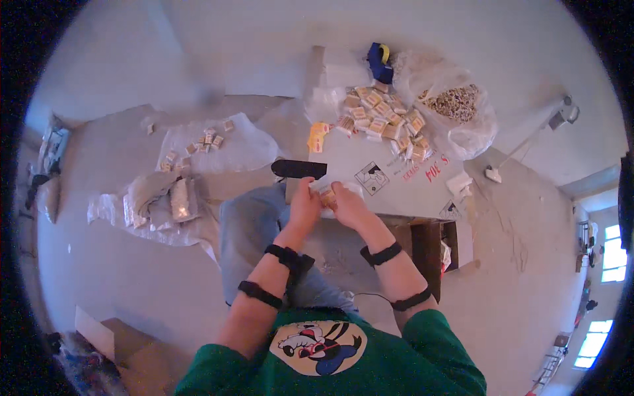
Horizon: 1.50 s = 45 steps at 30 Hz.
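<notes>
At the centre of the frame your left hand (305, 204) and right hand (349, 206) meet, both pinching one small clear packet (328, 197) at the near edge of the cardboard sheet (396, 173). Just above lies a black flat tool (299, 169); farther up, a heap of filled packets (383, 119) and a plastic bag (462, 109).

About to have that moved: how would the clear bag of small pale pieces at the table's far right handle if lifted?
The clear bag looks thin and crumpled, so probably floppy. Its mouth seems open, so the pieces may spill. It bulges, so likely sags.
</notes>
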Each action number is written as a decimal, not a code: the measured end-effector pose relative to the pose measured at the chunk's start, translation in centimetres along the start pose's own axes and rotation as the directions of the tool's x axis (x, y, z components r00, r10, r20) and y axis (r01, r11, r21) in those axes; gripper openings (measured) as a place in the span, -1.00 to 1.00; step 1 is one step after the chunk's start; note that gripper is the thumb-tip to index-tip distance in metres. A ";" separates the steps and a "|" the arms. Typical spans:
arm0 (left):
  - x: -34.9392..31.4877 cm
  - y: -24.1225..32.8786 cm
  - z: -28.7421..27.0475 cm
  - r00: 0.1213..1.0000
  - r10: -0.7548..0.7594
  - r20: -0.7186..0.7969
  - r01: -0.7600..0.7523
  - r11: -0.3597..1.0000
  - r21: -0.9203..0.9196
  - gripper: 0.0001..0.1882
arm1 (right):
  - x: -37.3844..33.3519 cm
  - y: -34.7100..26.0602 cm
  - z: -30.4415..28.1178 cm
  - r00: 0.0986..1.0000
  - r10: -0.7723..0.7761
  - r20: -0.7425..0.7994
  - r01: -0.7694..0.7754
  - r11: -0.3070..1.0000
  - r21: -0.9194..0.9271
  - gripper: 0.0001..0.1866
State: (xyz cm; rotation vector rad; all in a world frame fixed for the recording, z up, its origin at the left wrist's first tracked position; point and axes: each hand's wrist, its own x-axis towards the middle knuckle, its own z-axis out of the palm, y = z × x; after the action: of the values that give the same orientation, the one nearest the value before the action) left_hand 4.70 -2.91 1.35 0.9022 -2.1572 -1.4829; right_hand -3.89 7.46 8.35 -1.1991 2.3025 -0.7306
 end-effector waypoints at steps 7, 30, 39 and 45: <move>-0.3 2.2 0.4 0.999 -0.004 0.037 0.005 1.000 -0.020 -0.70 | 0.9 2.3 2.5 0.995 -0.004 -0.097 -0.011 0.989 -0.148 -0.68; 0.5 3.3 0.0 0.983 -0.111 0.149 0.111 0.994 0.006 -0.61 | 12.7 20.4 -4.8 0.899 0.252 -0.357 -0.154 0.948 0.279 -0.69; 0.4 5.6 -1.2 0.985 -0.074 0.156 0.056 0.992 0.117 -0.65 | 16.2 26.3 -4.1 0.738 0.245 -0.629 -0.296 0.955 0.024 -0.73; 0.8 5.0 -1.9 0.990 0.111 0.087 -0.137 0.905 0.404 -0.65 | 8.7 13.8 -6.0 0.737 0.489 -0.467 0.012 0.681 0.732 -0.89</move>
State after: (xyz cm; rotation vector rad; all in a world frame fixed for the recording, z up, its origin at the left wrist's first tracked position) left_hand 3.80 -3.56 6.63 0.8346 -2.5743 -1.0254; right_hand -20.42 8.34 3.06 -0.2442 2.1952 -1.9164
